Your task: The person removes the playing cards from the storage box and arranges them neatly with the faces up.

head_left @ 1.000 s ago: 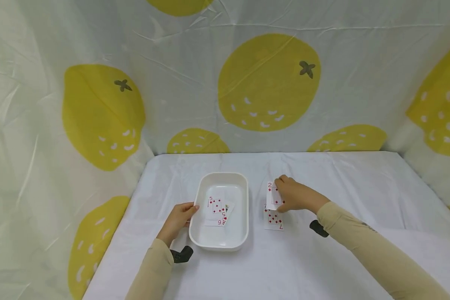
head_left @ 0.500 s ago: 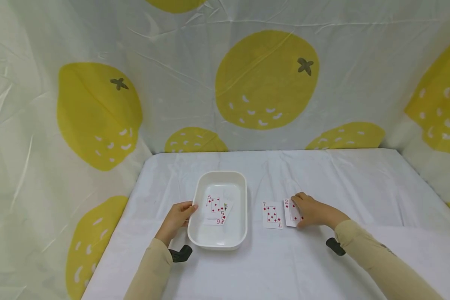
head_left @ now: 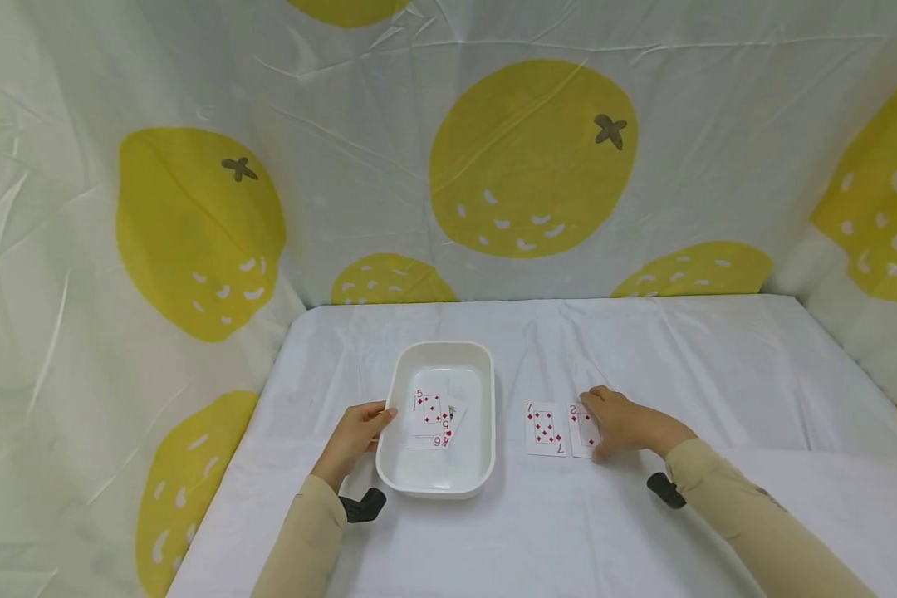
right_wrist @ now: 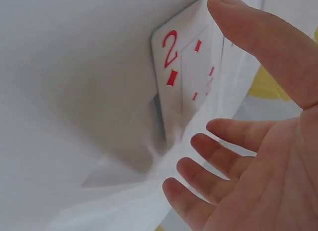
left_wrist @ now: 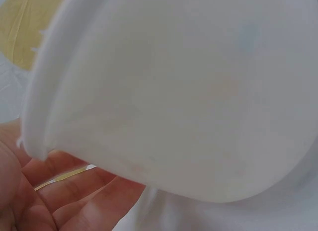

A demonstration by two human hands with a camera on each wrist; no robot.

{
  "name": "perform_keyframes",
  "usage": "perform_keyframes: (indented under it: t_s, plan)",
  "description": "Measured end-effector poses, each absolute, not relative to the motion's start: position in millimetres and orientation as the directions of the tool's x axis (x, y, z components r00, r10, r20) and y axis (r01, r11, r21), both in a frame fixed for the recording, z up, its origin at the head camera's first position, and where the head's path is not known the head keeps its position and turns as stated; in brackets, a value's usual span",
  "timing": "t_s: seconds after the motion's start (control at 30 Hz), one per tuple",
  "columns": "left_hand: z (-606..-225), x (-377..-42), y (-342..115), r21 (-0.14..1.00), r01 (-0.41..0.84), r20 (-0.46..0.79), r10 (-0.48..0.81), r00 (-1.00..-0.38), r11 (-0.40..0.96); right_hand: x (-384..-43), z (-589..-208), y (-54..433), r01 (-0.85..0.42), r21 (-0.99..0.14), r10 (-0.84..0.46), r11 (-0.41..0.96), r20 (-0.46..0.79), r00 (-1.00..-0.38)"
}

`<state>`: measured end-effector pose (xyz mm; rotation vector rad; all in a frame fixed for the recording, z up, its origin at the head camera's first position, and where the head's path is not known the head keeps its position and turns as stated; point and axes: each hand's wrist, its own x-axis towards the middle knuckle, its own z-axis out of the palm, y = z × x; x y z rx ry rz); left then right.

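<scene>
A white plastic tray (head_left: 438,490) stands left of centre in the head view. My left hand (head_left: 354,438) grips its left rim, thumb over the edge; in the left wrist view the fingers (left_wrist: 94,191) lie under the tray's side. Inside it lie a five of diamonds (head_left: 431,409) and other overlapping cards. To the right, a seven of diamonds (head_left: 546,429) lies face up on the cloth. Beside it lies a two of diamonds (right_wrist: 186,77), partly covered in the head view by my right hand (head_left: 628,423). That hand's fingers are spread apart, the thumb close to the card.
White cloth (head_left: 561,531) covers the table. Behind it hangs a curtain (head_left: 374,166) printed with large yellow lemons. Dark camera mounts (head_left: 362,505) sit at both wrists, below the beige sleeves.
My right hand has carried the two of diamonds from above the seven to the right and down; the card now lies flat and the fingers have let go. My left hand stays on the tray.
</scene>
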<state>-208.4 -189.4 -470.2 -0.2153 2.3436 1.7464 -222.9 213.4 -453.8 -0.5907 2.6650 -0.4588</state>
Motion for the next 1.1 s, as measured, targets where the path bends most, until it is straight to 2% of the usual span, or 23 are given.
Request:
perform_keyframes:
  t_s: [0.3, 0.7, 1.1]
  plan:
    - [-470.3, -209.2, -190.9, 0.924, -0.245, -0.258, 0.004, -0.966, 0.294, -240.7, -424.1, 190.5, -0.38, -0.428, -0.504, 0.82, -0.225, -0.834]
    - [-470.1, -209.4, -191.8, 0.932, -0.23, -0.245, 0.018, -0.969, 0.28, -263.5, -390.5, 104.9, -0.551, -0.422, -0.643, 0.72, -0.109, -0.758]
    - [-470.6, -209.3, -192.6, 0.933, -0.223, -0.243, 0.039, -0.969, 0.282, -276.9, -392.6, 22.4, -0.606, -0.347, -0.682, 0.716, -0.165, -0.712]
